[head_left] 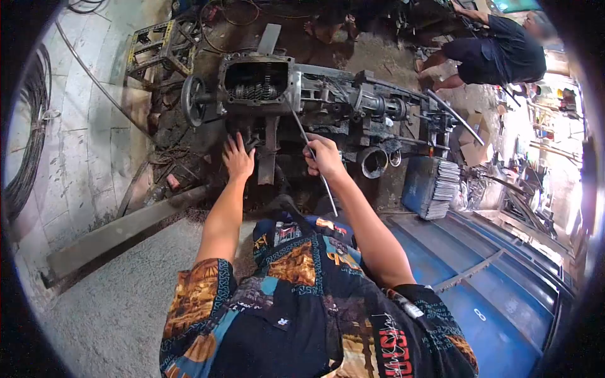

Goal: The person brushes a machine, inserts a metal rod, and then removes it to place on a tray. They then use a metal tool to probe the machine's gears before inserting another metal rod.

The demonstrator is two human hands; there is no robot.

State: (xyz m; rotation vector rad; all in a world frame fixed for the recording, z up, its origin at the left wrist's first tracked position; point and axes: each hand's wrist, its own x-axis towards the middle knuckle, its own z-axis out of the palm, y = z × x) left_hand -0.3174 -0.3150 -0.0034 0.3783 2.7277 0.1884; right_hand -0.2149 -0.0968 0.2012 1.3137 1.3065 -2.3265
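Observation:
A greasy gearbox (328, 104) lies ahead of me with its top open, gears (252, 92) showing inside. My right hand (322, 155) is closed around a long thin metal rod (307, 140) whose far end reaches up to the housing beside the opening. My left hand (238, 157) rests flat, fingers spread, on the dark lower side of the gearbox by a vertical metal bar (270, 151). A round flange (193, 99) sticks out at the gearbox's left end.
A steel beam (120, 230) lies on the floor at left. A metal frame (157, 50) stands behind it, and cables (28, 151) hang on the tiled wall. Blue metal panels (498, 283) lie at right. Another person (498, 50) crouches at the back right.

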